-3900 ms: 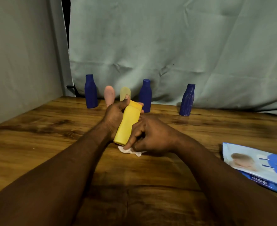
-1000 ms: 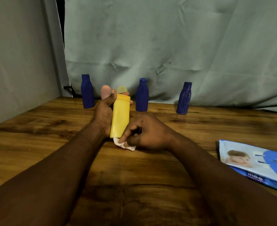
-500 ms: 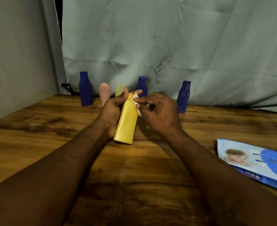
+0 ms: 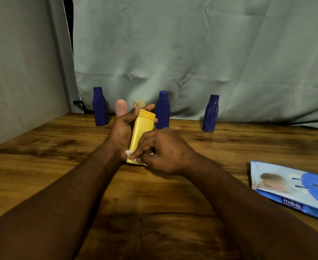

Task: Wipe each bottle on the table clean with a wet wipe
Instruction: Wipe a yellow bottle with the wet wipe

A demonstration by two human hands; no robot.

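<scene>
Wooden tabletop (image 4: pixel 60 166), pale curtain (image 4: pixel 192 53) behind: the left hand (image 4: pixel 121 134) wraps its fingers (image 4: pixel 149 107) round a smooth, plain yellow bottle (image 4: pixel 141 132) at mid-table, long axis tilted up and away. The right hand (image 4: pixel 165 149), at the bottle's near lower end, pinches a white wipe (image 4: pixel 129 152) against it.

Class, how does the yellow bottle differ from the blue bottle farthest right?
The yellow bottle leans, gripped by the left hand; the rightmost blue bottle stands untouched. The yellow bottle is straight-sided; the rightmost blue bottle narrows to a neck. Both are opaque.
</scene>
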